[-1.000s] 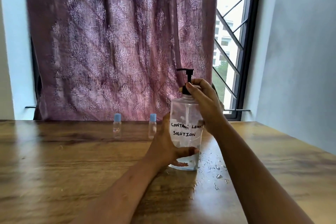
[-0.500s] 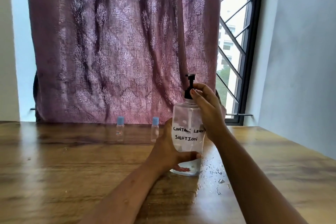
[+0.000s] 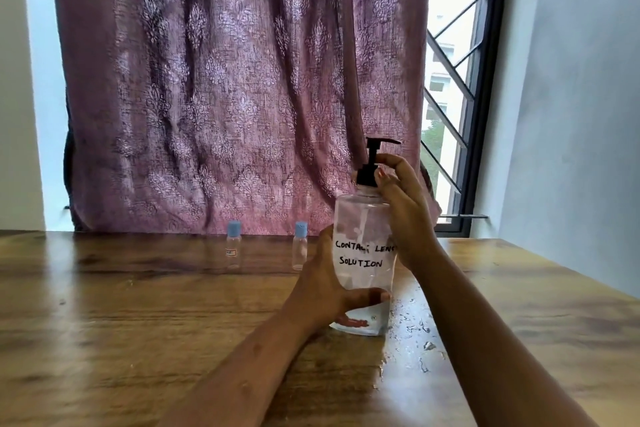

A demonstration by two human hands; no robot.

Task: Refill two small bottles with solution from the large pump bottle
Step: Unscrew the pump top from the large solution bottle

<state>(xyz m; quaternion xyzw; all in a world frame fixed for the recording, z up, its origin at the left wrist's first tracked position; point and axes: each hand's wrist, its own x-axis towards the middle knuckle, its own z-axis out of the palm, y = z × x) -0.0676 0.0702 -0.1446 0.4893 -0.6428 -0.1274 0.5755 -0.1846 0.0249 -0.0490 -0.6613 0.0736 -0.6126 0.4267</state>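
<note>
Gripping the clear plastic pump bottle at centre frame, the left hand wraps its body while the right hand pinches the black pump collar. Two small blue-capped bottles wait capped, left of centre on the wooden bench, seemingly unfilled; their levels are unclear. Droplets glisten nearby.

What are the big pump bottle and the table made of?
The pump bottle looks like clear, glossy plastic: the hand shows through its wall. Its pump head seems black plastic. The table looks like varnished wood or wood-look laminate: brown grain with soft reflections.
</note>
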